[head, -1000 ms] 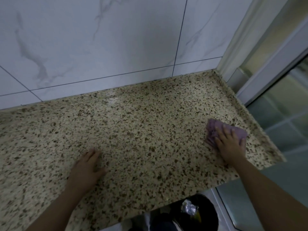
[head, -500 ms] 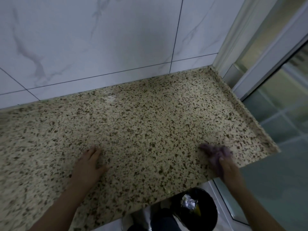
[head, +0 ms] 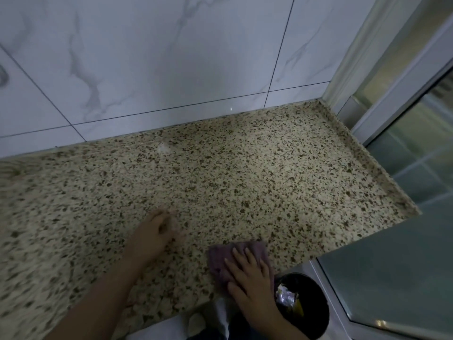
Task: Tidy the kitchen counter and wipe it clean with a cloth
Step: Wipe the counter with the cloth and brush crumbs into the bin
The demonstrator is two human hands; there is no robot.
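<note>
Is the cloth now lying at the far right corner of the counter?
No, the purple cloth lies under the right hand at the counter's near edge.

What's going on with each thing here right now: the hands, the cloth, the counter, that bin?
Right hand: flat, fingers spread, pressing on the cloth.
Left hand: on the counter, blurred; fingers look curled, holding nothing visible.
Purple cloth: spread flat near the counter's front edge.
Counter: bare, with a pale smudge near the wall.
Black bin: below the counter, open, with rubbish inside.
</note>
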